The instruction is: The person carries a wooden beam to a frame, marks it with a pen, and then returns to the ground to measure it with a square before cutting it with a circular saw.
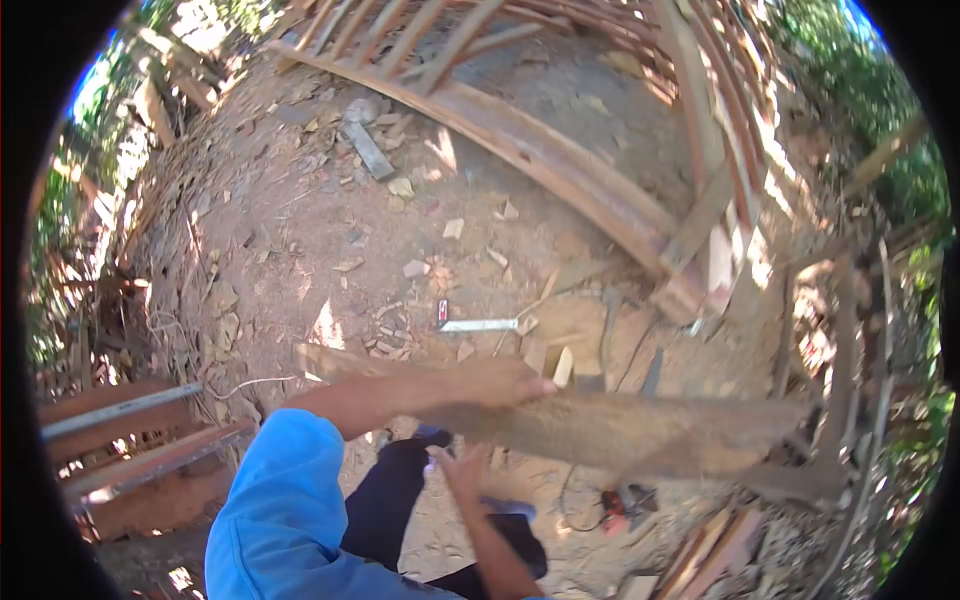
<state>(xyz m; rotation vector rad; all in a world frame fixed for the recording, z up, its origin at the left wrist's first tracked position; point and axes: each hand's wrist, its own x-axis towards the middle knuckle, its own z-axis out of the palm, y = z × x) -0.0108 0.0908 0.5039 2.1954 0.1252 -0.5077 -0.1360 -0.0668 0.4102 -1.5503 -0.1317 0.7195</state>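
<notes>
A long wooden plank (640, 432) lies across the view in front of me. My left hand (505, 382), at the end of the blue sleeve, reaches across and is closed over the plank's far edge, with most of its fingers hidden. Below the near edge is my right hand (460, 468), its thumb and fingers apart; I see nothing in it. Short wood offcuts (562, 367) stand just beyond my left hand. On the dirt farther out lies a try square (480, 325) with a pale blade.
A large slatted wooden frame (560, 150) spans the far side. A red corded tool (615, 508) sits on the ground at lower right, near stacked wood pieces (710, 555). Boards (150, 450) lie at left. A grey block (368, 150) rests among leaves.
</notes>
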